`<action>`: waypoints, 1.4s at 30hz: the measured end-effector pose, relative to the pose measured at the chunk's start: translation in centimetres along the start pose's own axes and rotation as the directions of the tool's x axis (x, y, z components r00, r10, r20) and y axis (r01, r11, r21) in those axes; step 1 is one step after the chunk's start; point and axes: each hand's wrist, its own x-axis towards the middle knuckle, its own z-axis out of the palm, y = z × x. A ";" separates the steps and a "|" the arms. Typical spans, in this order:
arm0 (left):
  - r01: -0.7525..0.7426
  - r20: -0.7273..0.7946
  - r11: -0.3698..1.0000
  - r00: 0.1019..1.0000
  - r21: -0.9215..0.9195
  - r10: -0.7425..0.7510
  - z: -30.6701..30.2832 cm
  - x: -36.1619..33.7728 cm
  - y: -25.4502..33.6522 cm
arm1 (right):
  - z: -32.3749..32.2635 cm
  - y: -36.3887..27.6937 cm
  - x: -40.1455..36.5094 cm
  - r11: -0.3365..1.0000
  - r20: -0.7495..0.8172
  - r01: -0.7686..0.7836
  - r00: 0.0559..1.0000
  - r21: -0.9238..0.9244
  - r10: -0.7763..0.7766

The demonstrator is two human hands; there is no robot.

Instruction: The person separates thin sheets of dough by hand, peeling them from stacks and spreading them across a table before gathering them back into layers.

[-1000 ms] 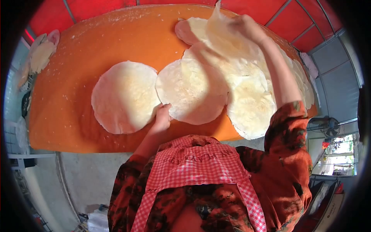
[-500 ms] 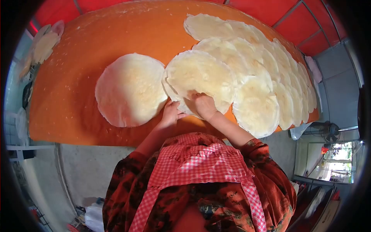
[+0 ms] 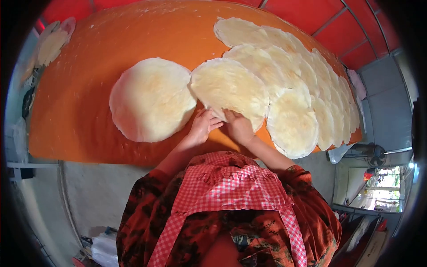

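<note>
A thin round flatbread [image 3: 231, 86] lies in front of me, its near edge folded up a little between my hands. My left hand [image 3: 205, 125] holds that edge at its left corner, fingers bent and thumb toward the right. Close beside it, my right hand [image 3: 240, 129] grips the same edge with curled fingers; the fingertips are partly hidden. To the left rests a thick-looking pile of round flatbreads [image 3: 151, 99], apart from my left hand. Another flatbread [image 3: 292, 122] lies just right of my right hand.
Many overlapping flatbreads [image 3: 327, 95] cover the right side of the orange tabletop [image 3: 89, 89]. At the far left corner stand a few pale round pieces [image 3: 52, 44]. A fan [image 3: 377, 154] is beyond the right edge, and a white plastic bag [image 3: 104, 249] sits below left.
Both hands have come closer together at the near edge of the middle flatbread. That edge is now drawn up and folded inward, and my left hand has shifted slightly right.
</note>
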 end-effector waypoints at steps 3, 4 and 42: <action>-0.029 0.055 0.998 0.998 0.064 0.026 1.5 -1.3 1.0 | -3.1 5.2 3.0 0.996 0.000 -0.086 0.996 -0.027 0.086; -0.022 0.035 0.998 0.999 0.054 0.020 1.4 -1.4 0.8 | -5.3 7.3 5.3 0.982 0.059 -0.125 0.989 -0.141 0.134; -0.408 -0.603 0.908 0.701 0.099 0.381 -17.3 -11.3 12.2 | 8.0 -0.4 22.9 0.083 0.652 -0.669 0.740 0.738 0.165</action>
